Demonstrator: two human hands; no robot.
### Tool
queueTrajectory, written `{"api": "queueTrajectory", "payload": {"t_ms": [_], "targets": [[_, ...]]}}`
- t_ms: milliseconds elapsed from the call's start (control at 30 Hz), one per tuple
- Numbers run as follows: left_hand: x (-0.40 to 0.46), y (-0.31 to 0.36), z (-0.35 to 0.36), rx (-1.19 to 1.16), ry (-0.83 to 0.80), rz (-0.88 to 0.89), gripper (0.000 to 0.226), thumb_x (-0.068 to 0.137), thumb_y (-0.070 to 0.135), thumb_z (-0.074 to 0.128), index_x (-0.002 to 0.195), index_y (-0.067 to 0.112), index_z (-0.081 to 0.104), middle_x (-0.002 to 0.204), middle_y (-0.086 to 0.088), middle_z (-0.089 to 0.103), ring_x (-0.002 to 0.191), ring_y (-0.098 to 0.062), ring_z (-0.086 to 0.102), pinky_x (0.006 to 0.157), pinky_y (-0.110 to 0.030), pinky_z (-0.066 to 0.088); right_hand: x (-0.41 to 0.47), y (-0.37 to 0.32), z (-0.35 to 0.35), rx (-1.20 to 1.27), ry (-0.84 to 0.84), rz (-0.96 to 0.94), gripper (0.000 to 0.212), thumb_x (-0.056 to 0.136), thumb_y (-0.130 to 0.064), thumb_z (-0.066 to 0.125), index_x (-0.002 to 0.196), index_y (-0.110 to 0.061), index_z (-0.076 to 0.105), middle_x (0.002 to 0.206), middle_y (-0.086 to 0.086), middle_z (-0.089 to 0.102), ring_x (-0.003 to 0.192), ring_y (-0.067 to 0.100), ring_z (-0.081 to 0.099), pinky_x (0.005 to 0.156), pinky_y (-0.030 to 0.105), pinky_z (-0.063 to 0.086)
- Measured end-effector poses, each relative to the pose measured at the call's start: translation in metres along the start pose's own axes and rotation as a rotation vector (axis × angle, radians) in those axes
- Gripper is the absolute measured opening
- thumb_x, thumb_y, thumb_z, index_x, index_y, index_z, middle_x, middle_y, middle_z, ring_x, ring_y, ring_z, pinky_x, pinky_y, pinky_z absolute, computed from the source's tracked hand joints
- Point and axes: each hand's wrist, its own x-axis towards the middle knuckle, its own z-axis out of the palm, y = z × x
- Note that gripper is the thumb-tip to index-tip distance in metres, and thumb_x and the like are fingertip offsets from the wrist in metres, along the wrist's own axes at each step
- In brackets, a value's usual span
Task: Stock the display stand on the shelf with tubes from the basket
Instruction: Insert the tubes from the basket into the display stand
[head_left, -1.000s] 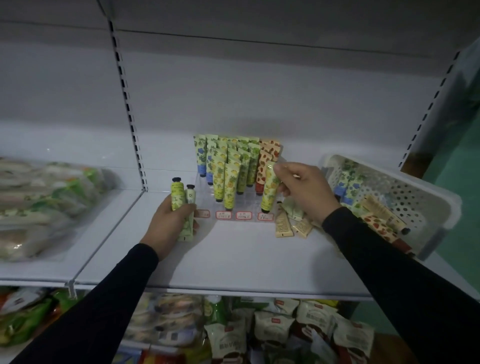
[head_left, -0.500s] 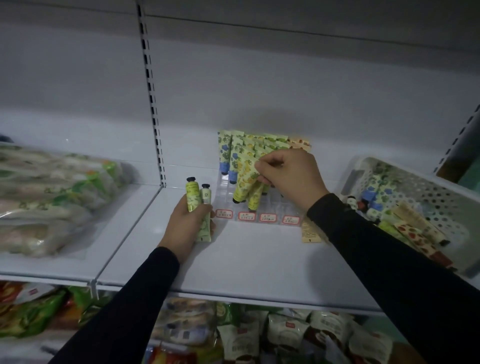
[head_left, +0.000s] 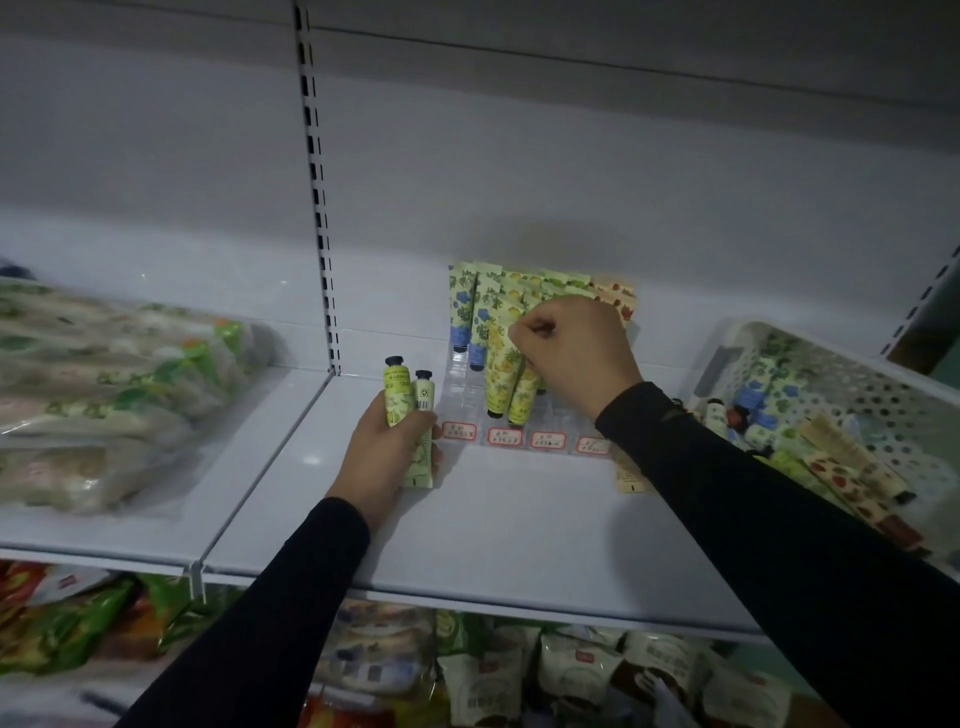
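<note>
A clear display stand (head_left: 462, 387) with red-edged price labels sits at the back of the white shelf (head_left: 519, 525), holding several upright patterned tubes. My right hand (head_left: 576, 353) is closed over the stand's middle, pinching the top of a yellow-green tube (head_left: 522, 397) in the front row. To the stand's left, my left hand (head_left: 387, 449) grips two green tubes (head_left: 397, 389), black caps up. The white perforated basket (head_left: 852, 387) at the right holds several more tubes, lying loose.
A cream tube (head_left: 626, 473) lies flat on the shelf under my right forearm. Bagged goods (head_left: 104, 395) fill the left shelf bay past the slotted upright (head_left: 317, 197). More packets (head_left: 519, 670) sit on the shelf below.
My right hand carried the yellow-green tube leftward from the stand's right end to its middle rows and lowered it. The left hand kept its two tubes still. The camera shifted left.
</note>
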Motion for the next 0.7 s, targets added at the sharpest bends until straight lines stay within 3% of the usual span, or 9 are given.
{"api": "queueTrajectory", "payload": {"t_ms": [133,300,400,500,567,700], "targets": [[-0.001,0.001,0.001,-0.015,0.006,-0.009,0.011,0.093,0.002,0.053,0.093,0.012,0.057,0.072,-0.009,0.063,0.051,-0.022,0.056,0.05,-0.032,0.049,-0.003,0.003,0.001,-0.032,-0.026,-0.015,0.022,0.09,-0.023,0.063,0.079,-0.01,0.076,0.077,-0.001,0.072,0.073,0.012,0.065,0.069,0.018,0.044],[-0.004,0.004,0.003,-0.039,0.003,-0.011,0.011,0.093,0.0,0.052,0.092,0.01,0.056,0.071,-0.008,0.062,0.052,-0.021,0.056,0.048,-0.03,0.049,0.001,0.003,0.003,-0.065,-0.06,-0.015,0.023,0.09,-0.027,0.063,0.079,-0.011,0.076,0.078,0.0,0.072,0.073,0.014,0.064,0.075,0.026,0.052],[-0.004,0.003,0.003,-0.038,0.006,-0.013,0.012,0.093,0.0,0.053,0.091,0.011,0.056,0.071,-0.008,0.062,0.052,-0.021,0.056,0.049,-0.032,0.048,0.006,0.003,0.002,-0.127,-0.075,-0.017,0.032,0.089,-0.028,0.064,0.064,-0.008,0.069,0.058,-0.006,0.059,0.058,0.007,0.053,0.069,0.025,0.046],[-0.004,0.003,0.003,-0.051,0.007,-0.02,0.011,0.093,0.0,0.053,0.091,0.011,0.056,0.07,-0.008,0.062,0.052,-0.02,0.056,0.048,-0.033,0.048,0.008,0.003,0.002,-0.113,-0.072,0.001,0.048,0.087,-0.025,0.065,0.046,-0.013,0.045,0.042,-0.005,0.035,0.041,0.005,0.04,0.065,0.022,0.039],[-0.004,0.003,0.003,-0.053,0.002,-0.021,0.011,0.093,0.001,0.053,0.09,0.011,0.056,0.069,-0.008,0.062,0.052,-0.021,0.056,0.048,-0.033,0.048,0.01,0.003,0.002,-0.102,-0.069,0.002,0.054,0.087,-0.024,0.066,0.045,-0.016,0.033,0.041,-0.003,0.028,0.037,0.007,0.039,0.065,0.024,0.044],[-0.003,0.003,0.002,-0.031,0.005,-0.016,0.01,0.092,0.0,0.053,0.092,0.01,0.056,0.073,-0.011,0.062,0.053,-0.023,0.056,0.049,-0.033,0.048,0.012,0.004,0.004,-0.096,-0.063,0.0,0.054,0.087,-0.025,0.066,0.046,-0.016,0.031,0.046,0.001,0.027,0.041,0.014,0.031,0.072,0.029,0.053]]}}
